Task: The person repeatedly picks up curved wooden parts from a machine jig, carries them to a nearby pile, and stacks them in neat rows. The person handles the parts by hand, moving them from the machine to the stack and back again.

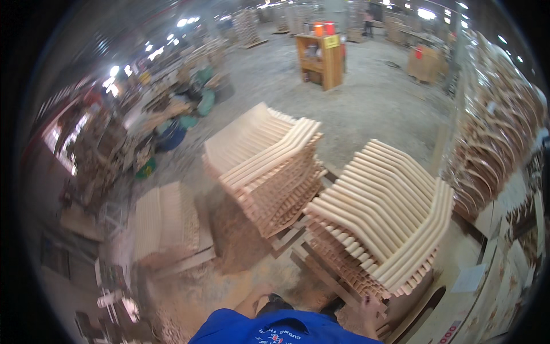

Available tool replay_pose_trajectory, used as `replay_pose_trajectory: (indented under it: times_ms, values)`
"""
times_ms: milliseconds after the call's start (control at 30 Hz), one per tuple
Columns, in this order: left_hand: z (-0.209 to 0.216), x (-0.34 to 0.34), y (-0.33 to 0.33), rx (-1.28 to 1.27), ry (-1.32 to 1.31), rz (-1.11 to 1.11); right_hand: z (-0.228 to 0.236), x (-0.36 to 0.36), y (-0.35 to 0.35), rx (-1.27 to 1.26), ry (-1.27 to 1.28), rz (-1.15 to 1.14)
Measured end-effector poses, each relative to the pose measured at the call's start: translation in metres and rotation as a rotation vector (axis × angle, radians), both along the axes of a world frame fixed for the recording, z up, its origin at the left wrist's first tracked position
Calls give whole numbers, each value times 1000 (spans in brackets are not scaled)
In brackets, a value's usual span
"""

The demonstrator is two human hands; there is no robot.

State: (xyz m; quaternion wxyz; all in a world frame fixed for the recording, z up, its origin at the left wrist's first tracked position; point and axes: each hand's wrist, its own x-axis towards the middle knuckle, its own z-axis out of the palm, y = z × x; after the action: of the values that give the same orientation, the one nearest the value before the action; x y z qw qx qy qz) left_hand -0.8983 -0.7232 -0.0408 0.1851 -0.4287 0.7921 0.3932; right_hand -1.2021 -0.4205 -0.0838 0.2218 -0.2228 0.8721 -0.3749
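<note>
My right hand is low at the near edge of the right-hand stack of curved wooden pieces, beside its lower layers. It is small and blurred, so whether its fingers grip a piece does not show. My left hand is out of sight. The stack's pale, bent slats lie side by side in many layers on wooden bearers. Just to its left stands a second stack of similar bent pieces. Below, my blue shirt fills the bottom edge.
A lower stack sits on a pallet at the left. Plastic-wrapped curved parts rise at the right, above long boards. Sacks and scrap line the far left. A wooden cabinet stands ahead. Sawdust covers the floor near me.
</note>
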Motion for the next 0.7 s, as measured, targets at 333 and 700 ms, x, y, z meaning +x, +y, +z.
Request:
replay_pose_trajectory:
  times_ms: [333, 700]
  values:
    - [-24, 304, -42, -173, 102, 730, -28, 135, -206, 489, -447, 584]
    - [-34, 481, 63, 74, -168, 1436, -31, 284, -542, 951, 134, 1565]
